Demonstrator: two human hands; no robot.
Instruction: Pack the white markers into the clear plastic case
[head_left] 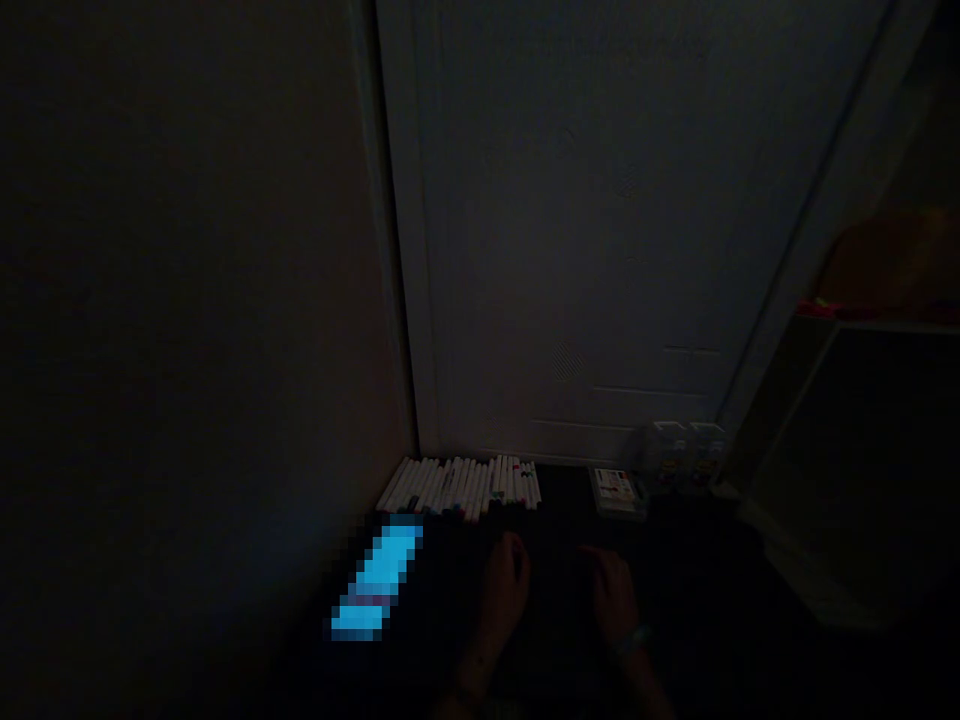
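Observation:
The scene is very dark. My left hand (507, 580) rests low in the middle of the view, just in front of a row of white marker pens (465, 487). Its fingers curl inward, and shadow hides whatever lies between them. To its right is my right hand (613, 590), with a band on the wrist; its fingers are partly stretched toward the left, and I see nothing in them. A gap separates the two hands. The markers lie side by side against the back panel, apart from both hands. Beyond my right hand sits a small flat case (618, 490) with a printed label.
Two clear containers (686, 455) stand at the back right. A glowing, pixelated blue screen (379, 578) lies at the left. A pale panel (570, 250) rises behind, a wall (187, 300) borders the left, and a dark box-like piece (870, 460) stands at right.

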